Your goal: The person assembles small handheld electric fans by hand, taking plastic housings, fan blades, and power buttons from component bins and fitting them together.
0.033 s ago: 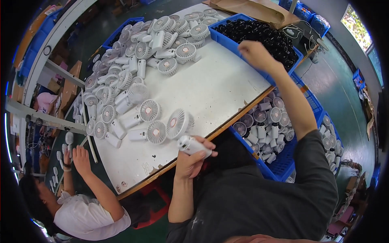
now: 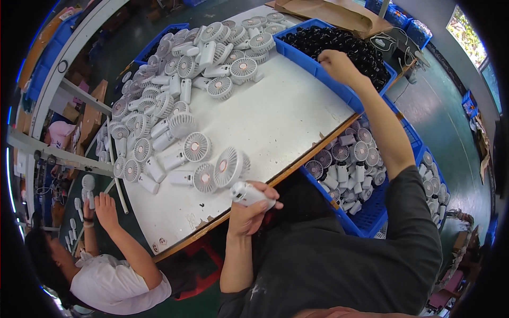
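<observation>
My left hand [image 2: 249, 213] is wrapped around the handle of a white handheld fan [image 2: 231, 167], tilted over the table's near edge with its round head toward the tabletop. My right hand [image 2: 339, 67] reaches over the near side of a blue bin [image 2: 313, 68] heaped with small black parts [image 2: 344, 47]. Its fingers are drawn together; anything between them is too small to make out. More white fans [image 2: 197, 147] lie on the table just left of the held one.
A large heap of white fans [image 2: 185, 66] covers the far left of the white table [image 2: 281, 111]. Below its right edge, a blue crate [image 2: 366, 229] holds more fans. At the lower left, another person [image 2: 114, 281] handles a fan beside a metal frame [image 2: 53, 146].
My right hand has shifted slightly right over the bin. The fan in my left hand has moved a little left, its head turning slightly. The other person's held fan has shifted slightly.
</observation>
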Demonstrator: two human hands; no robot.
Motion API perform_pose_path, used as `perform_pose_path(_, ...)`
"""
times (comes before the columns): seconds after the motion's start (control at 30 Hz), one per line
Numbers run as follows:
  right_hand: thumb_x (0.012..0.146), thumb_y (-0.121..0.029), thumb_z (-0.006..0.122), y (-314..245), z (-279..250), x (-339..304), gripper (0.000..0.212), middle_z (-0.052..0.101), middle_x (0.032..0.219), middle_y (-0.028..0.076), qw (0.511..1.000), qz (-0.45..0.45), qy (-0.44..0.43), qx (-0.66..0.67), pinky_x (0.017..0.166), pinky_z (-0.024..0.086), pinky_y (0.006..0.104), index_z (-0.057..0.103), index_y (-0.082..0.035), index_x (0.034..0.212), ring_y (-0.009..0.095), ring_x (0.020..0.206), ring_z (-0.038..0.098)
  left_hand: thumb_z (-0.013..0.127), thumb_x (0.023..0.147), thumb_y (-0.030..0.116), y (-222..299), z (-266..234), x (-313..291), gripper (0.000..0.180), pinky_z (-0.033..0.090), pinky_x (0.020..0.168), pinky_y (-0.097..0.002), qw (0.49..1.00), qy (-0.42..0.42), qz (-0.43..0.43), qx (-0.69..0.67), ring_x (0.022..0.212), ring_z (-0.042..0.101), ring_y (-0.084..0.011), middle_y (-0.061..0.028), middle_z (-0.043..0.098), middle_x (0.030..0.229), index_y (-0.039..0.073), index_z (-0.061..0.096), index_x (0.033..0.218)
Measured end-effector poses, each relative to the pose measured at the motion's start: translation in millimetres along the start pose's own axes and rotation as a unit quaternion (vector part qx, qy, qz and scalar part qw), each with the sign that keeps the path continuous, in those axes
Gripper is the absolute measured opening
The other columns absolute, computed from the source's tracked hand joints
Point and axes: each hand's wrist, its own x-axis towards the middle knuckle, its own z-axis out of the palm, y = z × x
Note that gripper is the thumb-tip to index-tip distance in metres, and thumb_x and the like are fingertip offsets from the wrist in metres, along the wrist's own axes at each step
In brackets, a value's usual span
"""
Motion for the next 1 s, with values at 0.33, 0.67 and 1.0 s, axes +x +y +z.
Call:
perform_pose_path(0.33,0.082,-0.005,0.056,90,69,71,0.030,0.071,0.102,0.022,0.989,-0.008,-0.140,0.041,0.089,0.053,0.0357,0.071,0.003,0.106,0.029,0.092,0.069,0.066,0.080,-0.007,9,-6,-18,0.025,0.062,0.063,-0.0375,0.995,0.094,0.011,0.042,0.086,0.064,-0.0245,-0.0136,0.062,0.091,-0.001,0.058,0.103)
perform_pose_path(0.67,0.079,-0.029,0.071,71,24,74,0.034,0.070,0.078,0.018,0.993,0.117,0.007,0.021,0.071,0.054,0.0351,0.074,0.003,0.092,0.026,0.072,0.069,0.067,0.082,-0.002,10,-7,-17,0.027,0.060,0.057,-0.0324,0.975,0.161,-0.018,0.150,0.085,0.065,-0.0211,-0.0123,0.064,0.090,-0.003,0.058,0.108)
perform_pose_path(1.0,0.086,-0.029,0.074,61,24,39,0.034,0.068,0.083,0.010,0.901,0.208,0.095,0.368,0.070,0.055,0.0272,0.070,0.004,0.091,0.018,0.076,0.066,0.066,0.084,0.002,5,-6,-10,0.029,0.061,0.057,-0.0315,0.968,0.179,-0.002,0.174,0.083,0.065,-0.0192,-0.0100,0.062,0.090,-0.003,0.056,0.111)
